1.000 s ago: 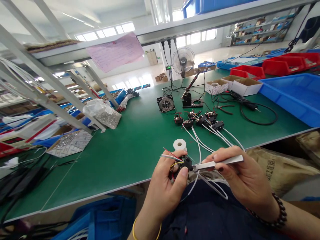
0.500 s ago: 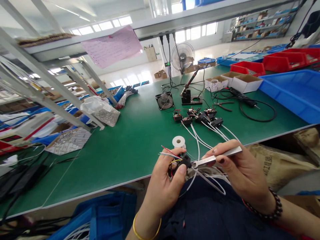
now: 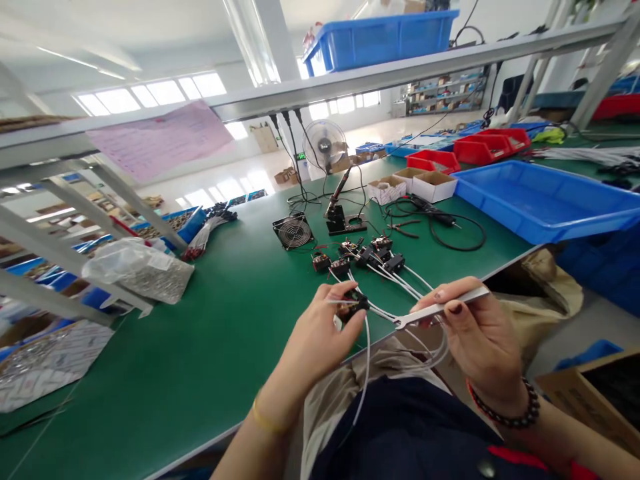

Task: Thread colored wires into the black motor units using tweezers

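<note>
My left hand (image 3: 317,327) grips a small black wired module (image 3: 359,305) between thumb and fingers, just over the bench top. A white cable (image 3: 367,363) hangs from it toward my lap. In my right hand (image 3: 483,337) is a silver open-end wrench (image 3: 443,308), pinched between thumb and fingers. Its jaw points left and stands apart from the module. Beyond my hands lies a cluster of similar black modules (image 3: 367,257) with white cables running back toward me.
A soldering iron (image 3: 339,190) rests in its stand beside a small square fan (image 3: 293,232). Pliers (image 3: 404,228) and a coiled black cable tool (image 3: 437,213) lie to the right. A large blue tray (image 3: 545,223) and red bins (image 3: 493,145) stand farther right. A clear bag (image 3: 145,267) is at left.
The wrench has come away from the module. My left hand has carried the module up and left, over the bench, turning it. The view has swung to the right.
</note>
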The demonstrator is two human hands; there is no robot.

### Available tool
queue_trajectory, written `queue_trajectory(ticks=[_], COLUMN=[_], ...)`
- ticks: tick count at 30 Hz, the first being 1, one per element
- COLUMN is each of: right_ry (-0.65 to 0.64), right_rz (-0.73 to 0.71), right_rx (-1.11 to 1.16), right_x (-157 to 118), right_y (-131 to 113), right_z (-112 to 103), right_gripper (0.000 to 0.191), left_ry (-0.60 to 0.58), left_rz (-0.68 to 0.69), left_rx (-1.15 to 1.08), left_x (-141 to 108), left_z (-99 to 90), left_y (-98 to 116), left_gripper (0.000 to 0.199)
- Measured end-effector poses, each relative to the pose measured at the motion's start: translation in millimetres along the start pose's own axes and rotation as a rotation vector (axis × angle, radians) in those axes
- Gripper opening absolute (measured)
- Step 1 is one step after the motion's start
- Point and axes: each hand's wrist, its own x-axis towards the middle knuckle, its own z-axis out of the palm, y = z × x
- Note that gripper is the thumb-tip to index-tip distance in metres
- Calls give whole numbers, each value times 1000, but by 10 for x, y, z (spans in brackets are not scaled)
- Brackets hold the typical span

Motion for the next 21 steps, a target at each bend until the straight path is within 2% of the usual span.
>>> queue_trajectory(ticks=[1, 4, 7, 9, 12, 14, 17, 21], right_ry=[21, 75, 106, 126, 177, 227, 329, 496], right_rz=[4, 0, -9, -8, -15, -19, 28, 196], right_rx=[-4, -7, -8, -13, -38, -55, -47, 0], right_x=[21, 55, 52, 51, 74, 107, 170, 232], right_y=[0, -18, -38, -35, 5, 63, 214, 495], right_z=[-38, -146, -262, -351, -502, -615, -816, -1134], right_gripper=[17, 17, 14, 12, 12, 15, 27, 51], left_ry=[-65, -173, -225, -187, -80, -57, -111, -172], left_rz=[1, 26, 34, 33, 60, 122, 202, 198], left_rx=[146, 307, 408, 479, 567, 598, 629, 663], left_x=[235, 859, 1197, 1260, 1256, 1273, 1381, 1562], left_z=[12, 138, 294, 350, 381, 426, 589, 829], left_y=[13, -24, -106, -110, 24, 177, 387, 485], left_gripper=[48, 47, 43, 49, 66, 54, 32, 30])
